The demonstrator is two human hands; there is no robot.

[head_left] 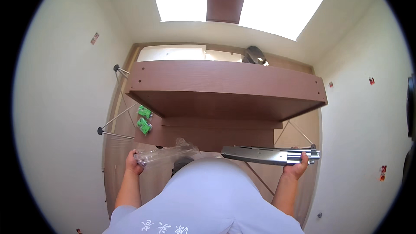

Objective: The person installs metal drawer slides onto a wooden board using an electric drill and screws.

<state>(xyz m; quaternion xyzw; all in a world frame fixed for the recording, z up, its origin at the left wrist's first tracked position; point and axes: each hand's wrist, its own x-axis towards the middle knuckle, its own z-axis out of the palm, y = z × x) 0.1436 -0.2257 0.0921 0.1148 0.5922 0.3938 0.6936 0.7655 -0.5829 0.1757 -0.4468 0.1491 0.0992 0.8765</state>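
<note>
My right hand point(296, 167) is wrapped round the outer end of a bundle of silver metal drawer slides point(258, 154), held level in front of me. My left hand point(134, 163) grips one end of a long clear plastic bag point(169, 154), which stretches toward the middle; whether anything small is inside it at the hand, I cannot tell. Just beyond both hands stands a reddish-brown wooden cabinet frame point(225, 78), its open side toward me, on a brown board point(216, 139). Two small bags of green parts point(144, 125) lie on that board at the left.
White boxes point(171, 53) and a dark bag point(255, 55) stand behind the cabinet. Metal legs with black feet point(100, 131) stick out at the left, and another leg point(299, 132) shows at the right. White walls point(65, 104) close in on both sides, with bright windows ahead.
</note>
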